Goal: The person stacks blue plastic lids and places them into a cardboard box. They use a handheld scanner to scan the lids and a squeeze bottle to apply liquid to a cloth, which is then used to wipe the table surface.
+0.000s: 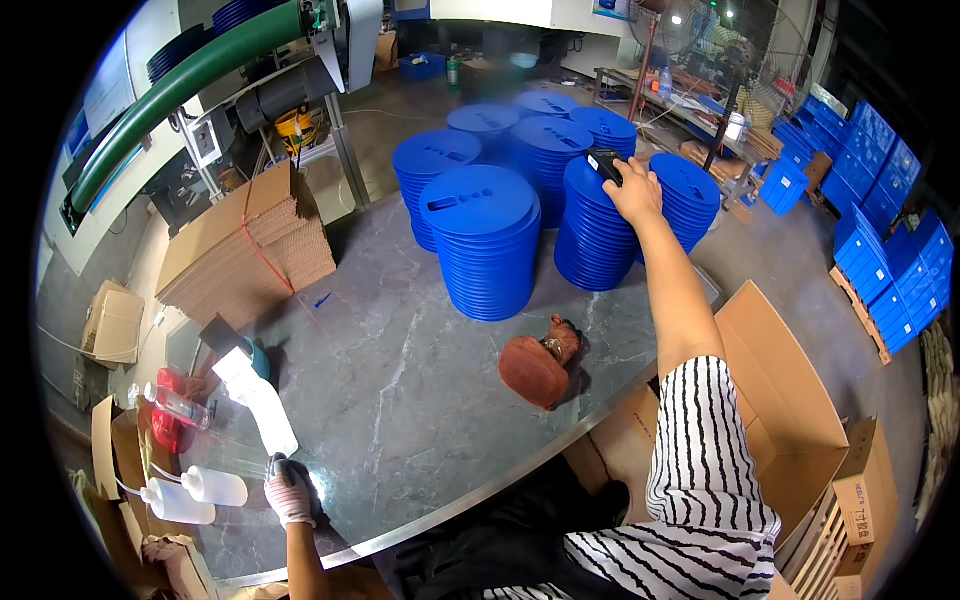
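My left hand (289, 497), in a light glove with dark fingertips, is closed at the near end of a white paper strip (268, 412). The strip runs back to a teal roll (258, 358) beside a dark upright plate. With my right arm stretched far forward, my bare right hand (637, 192) grips a small black handheld device (604, 164). It is over the top of a stack of round blue plastic discs (597, 240). Several more such stacks stand around it, the nearest being a tall blue stack (488, 260) with slots in its top disc.
A reddish-brown lumpy object (537, 368) lies mid-table. Tied flat cardboard (245, 245) stands at the left. Two white squeeze bottles (215, 487) and a clear bottle (180, 405) are near the left edge. An open carton (775, 390) stands right of the table (400, 440).
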The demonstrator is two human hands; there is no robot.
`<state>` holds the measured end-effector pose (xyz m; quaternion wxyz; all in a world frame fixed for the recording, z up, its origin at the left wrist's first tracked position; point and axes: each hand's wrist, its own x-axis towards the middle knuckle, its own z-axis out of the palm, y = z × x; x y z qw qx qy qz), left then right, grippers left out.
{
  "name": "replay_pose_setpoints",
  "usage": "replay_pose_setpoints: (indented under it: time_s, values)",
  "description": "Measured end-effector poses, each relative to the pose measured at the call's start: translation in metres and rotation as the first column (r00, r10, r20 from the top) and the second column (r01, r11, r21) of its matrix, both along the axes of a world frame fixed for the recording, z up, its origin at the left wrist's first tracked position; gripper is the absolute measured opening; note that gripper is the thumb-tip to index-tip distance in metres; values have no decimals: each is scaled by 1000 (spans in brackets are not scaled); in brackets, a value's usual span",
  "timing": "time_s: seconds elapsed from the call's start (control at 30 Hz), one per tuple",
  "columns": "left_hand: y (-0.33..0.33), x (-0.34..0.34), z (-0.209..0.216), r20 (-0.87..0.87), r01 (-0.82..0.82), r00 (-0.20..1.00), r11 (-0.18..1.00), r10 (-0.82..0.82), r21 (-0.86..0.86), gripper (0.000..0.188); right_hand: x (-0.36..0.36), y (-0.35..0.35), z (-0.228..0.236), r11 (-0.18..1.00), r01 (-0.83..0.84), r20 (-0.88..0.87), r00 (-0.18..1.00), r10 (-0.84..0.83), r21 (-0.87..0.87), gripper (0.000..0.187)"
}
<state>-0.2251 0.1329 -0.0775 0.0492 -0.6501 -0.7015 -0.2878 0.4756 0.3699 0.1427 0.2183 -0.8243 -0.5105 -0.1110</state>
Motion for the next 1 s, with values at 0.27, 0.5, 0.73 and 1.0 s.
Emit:
replay_pose_setpoints:
  time_s: [0.27,0.5,0.73,1.0]
  values:
    - [5,-10,-14,-64,-13,998,1000,14,21,12,5,6,-10,1000,-29,19,999,29,8,61]
    - [9,-8,-14,-179,19,984,997,-5,75,26,129,3,-6,919,136,110,976,-188,370,64]
    - [6,-25,-25,-131,-46,991,998,40,-48,31,163,-10,-6,953,299,-48,954,-297,41,62]
    - [10,-14,-23,-121,-66,991,995,57,-71,36,159,-16,-6,963,269,3,963,-269,31,56]
